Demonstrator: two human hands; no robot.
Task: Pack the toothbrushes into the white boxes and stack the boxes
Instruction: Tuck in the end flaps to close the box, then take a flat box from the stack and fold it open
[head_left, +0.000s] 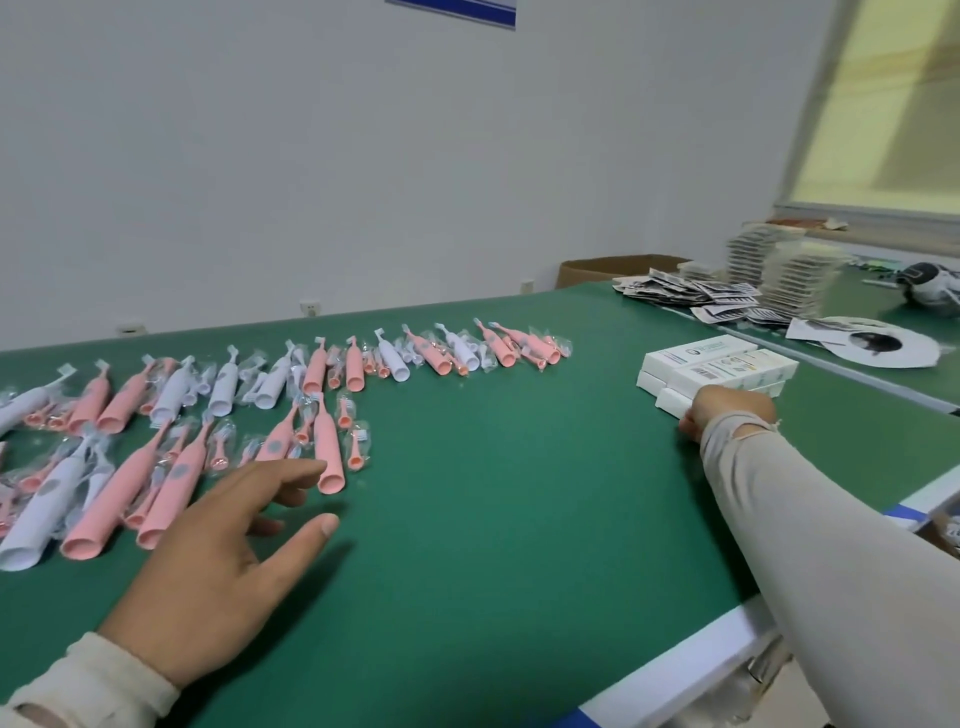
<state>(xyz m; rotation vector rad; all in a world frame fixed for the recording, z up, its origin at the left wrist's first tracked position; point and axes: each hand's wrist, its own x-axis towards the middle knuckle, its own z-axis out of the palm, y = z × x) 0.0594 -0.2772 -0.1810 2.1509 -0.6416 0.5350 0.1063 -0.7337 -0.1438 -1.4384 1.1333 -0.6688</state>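
Several pink and white electric toothbrushes (291, 379) lie in rows on the left of the green table (493, 493), with small bagged brush heads among them. My left hand (228, 556) hovers with spread fingers just in front of the nearest pink toothbrush (328, 447), holding nothing. At the right stands a small stack of white boxes (719, 366). My right hand (727, 410) grips the near end of the lowest white box (672, 402) in that stack.
Flat printed box blanks (691, 293) lie piled at the far right, beside tall stacks of them (779, 270). A round printed sheet (872, 343) lies past the boxes. A cardboard carton (613, 267) stands behind the table. The white table edge (691, 660) runs at lower right.
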